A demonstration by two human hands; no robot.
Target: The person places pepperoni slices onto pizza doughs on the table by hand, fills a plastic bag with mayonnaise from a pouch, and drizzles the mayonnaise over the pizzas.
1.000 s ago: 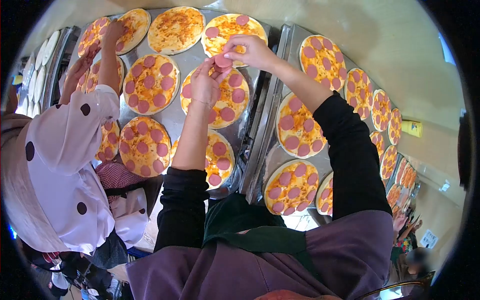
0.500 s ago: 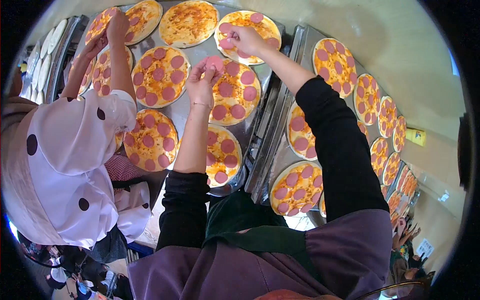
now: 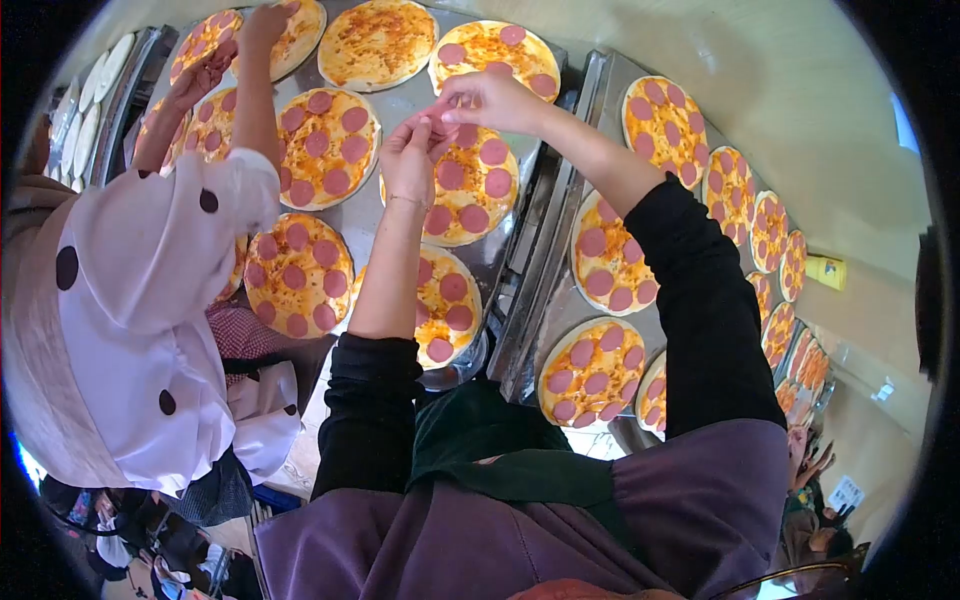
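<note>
My left hand is closed on several sausage slices, held above a pizza that bears cheese, sauce and round slices. My right hand meets it there, its fingertips pinched at the same slices; whether one slice is between them is hard to see. Just beyond my right hand lies a pizza with a few slices on it. A pizza with sauce and cheese but no slices sits at the top middle. Below my left forearm is another topped pizza.
To the left a co-worker in a white spotted garment reaches over the same metal tray. A second tray with topped pizzas stands at right, with more beyond. Pale dough rounds lie at far left.
My right hand has moved from the far pizza back to my left hand, and their fingers now meet at the slices. The co-worker's hands have moved apart; one is over the neighbouring pizza.
</note>
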